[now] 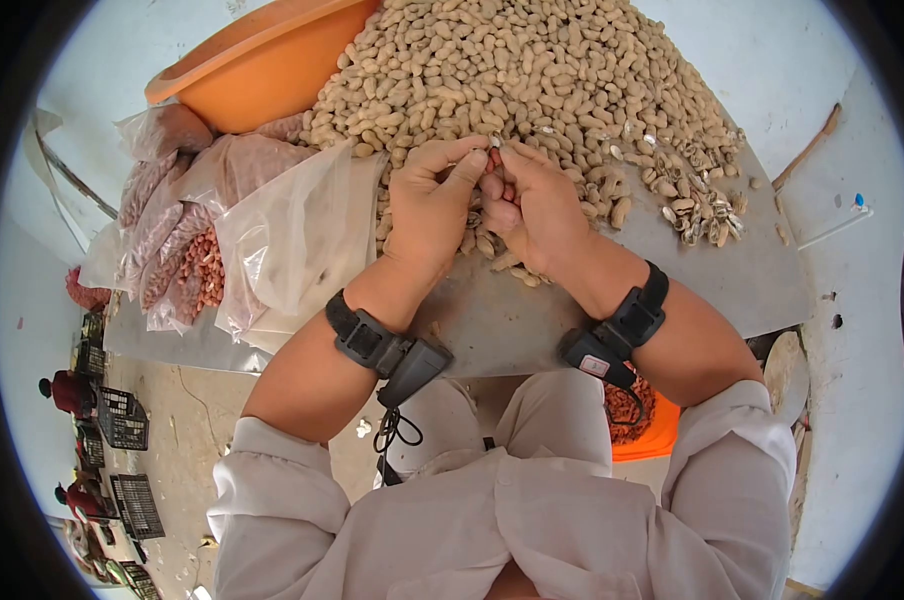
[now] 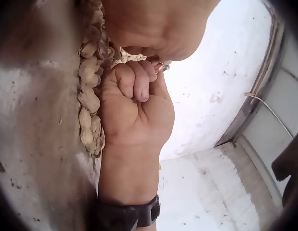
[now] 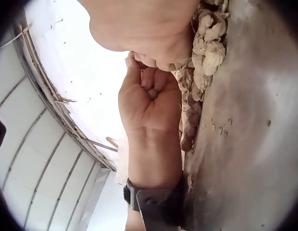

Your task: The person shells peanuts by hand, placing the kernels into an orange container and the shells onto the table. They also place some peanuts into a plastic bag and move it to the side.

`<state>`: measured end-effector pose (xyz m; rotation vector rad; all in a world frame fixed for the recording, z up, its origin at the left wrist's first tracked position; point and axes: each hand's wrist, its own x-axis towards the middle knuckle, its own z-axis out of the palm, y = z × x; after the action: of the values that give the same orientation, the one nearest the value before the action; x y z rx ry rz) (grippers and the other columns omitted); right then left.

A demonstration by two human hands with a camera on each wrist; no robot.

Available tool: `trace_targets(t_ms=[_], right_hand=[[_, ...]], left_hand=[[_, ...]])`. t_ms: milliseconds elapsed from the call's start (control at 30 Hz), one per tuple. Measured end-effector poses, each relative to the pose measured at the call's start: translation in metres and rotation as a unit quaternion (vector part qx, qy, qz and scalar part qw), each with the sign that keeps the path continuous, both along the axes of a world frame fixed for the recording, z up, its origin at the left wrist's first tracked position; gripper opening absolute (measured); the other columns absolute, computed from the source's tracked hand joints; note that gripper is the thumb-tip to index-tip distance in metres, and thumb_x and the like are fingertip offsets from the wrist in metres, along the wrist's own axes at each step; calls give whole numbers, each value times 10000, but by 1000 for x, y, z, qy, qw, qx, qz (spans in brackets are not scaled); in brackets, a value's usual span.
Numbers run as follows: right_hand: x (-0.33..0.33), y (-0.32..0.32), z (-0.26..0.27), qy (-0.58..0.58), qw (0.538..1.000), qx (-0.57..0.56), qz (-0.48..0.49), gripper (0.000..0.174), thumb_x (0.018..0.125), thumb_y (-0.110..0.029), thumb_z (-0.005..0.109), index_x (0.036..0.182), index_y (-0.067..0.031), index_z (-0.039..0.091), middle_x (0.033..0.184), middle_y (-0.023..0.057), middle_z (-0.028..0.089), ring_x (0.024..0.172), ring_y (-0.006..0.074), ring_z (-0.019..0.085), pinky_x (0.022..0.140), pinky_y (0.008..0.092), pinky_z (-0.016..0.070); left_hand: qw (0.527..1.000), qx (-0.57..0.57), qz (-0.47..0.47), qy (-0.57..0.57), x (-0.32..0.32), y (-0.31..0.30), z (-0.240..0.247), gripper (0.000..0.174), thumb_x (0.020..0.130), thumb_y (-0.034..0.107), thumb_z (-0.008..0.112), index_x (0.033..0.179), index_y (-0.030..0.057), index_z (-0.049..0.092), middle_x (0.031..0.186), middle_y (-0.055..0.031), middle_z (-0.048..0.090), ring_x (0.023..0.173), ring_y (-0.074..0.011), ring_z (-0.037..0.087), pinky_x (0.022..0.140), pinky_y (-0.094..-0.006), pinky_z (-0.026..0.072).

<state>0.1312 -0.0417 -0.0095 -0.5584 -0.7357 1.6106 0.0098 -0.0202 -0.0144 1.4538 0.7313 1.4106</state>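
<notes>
Left hand (image 1: 432,195) and right hand (image 1: 544,208) clamp fingertips on 1 peanut (image 1: 495,145). 1 tilted orange basin (image 1: 262,85) adjoins 1 peanut heap (image 1: 532,75).

The left hand (image 1: 432,197) and right hand (image 1: 544,205) are pinching a small peanut (image 1: 494,144) between their fingertips, its pale shell and some red showing. Tan unshelled peanuts (image 1: 512,80) are lying heaped beneath and spreading toward the far side.

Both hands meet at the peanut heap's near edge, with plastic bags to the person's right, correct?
The side is wrong: the head view shows the plastic bags to the person's left. The left hand and right hand meet as stated.
</notes>
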Motion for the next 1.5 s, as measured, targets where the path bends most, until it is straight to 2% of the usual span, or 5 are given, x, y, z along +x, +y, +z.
trace_targets(t_ms=[333, 633, 900, 1200, 1500], right_hand=[[6, 6, -5, 59, 996, -60, 26, 197, 884, -203, 458, 738, -74, 488, 640, 37, 479, 452, 120, 368, 427, 253, 277], [7, 1, 3, -179, 980, 87, -3, 164, 883, -182, 517, 772, -62, 500, 611, -9, 437, 474, 67, 352, 427, 219, 275], [13, -1, 9, -318, 942, 103, 7, 188, 922, -207, 508, 796, -67, 499, 593, -44, 377, 500, 37, 300, 435, 193, 226], [63, 5, 49, 107, 944, 206, -234, 163, 925, -176, 478, 861, -37, 536, 554, -22, 393, 446, 87, 332, 421, 241, 305], [10, -5, 15, -375, 857, 351, -36, 189, 862, -113, 549, 1014, -1, 560, 724, 44, 595, 658, 99, 545, 594, 246, 441]], left_hand=[[926, 303, 96, 203, -8, -1, 4, 188, 854, 13, 575, 1032, 10, 635, 910, -44, 575, 830, -120, 537, 755, -244, 432], [986, -96, -45, -126, -9, 0, 6, 207, 857, 72, 608, 1036, -30, 622, 759, 13, 569, 562, -34, 443, 507, -166, 372], [983, -123, -81, -110, -12, -2, 9, 267, 886, 149, 579, 1094, -18, 579, 722, 31, 500, 535, -40, 364, 471, -179, 279], [969, -145, -103, -170, -16, -1, 10, 376, 940, 307, 457, 1133, -4, 545, 809, 20, 442, 591, -73, 345, 531, -204, 275], [937, -186, -153, -252, -19, 8, 2, 539, 939, 461, 370, 1225, 17, 480, 893, -24, 507, 664, -108, 439, 593, -223, 353]])
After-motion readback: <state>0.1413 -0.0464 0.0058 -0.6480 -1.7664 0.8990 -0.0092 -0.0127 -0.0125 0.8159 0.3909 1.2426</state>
